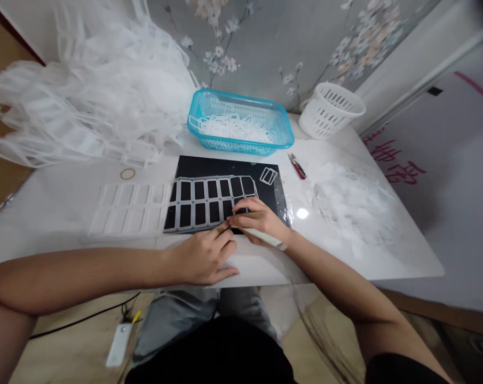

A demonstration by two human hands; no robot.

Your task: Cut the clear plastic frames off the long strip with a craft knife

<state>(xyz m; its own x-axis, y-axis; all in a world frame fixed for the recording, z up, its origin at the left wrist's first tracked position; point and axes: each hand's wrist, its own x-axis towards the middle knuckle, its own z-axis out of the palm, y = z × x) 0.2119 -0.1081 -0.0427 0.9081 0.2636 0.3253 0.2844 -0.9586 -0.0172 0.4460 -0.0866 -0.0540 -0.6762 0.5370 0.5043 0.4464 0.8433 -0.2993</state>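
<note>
A white plastic grid sheet of rectangular frames lies across a black mat and the white table. My left hand rests at the sheet's near edge, fingers curled and pressed on it. My right hand is closed round a pale knife-like tool whose tip meets the lower right corner of the sheet. One cut-out white frame lies alone on the mat's far right.
A turquoise basket with white strips stands behind the mat, a white slotted cup to its right. Red-handled clippers, a heap of white scraps, a rubber band, and a tall pile of white frames surround the mat.
</note>
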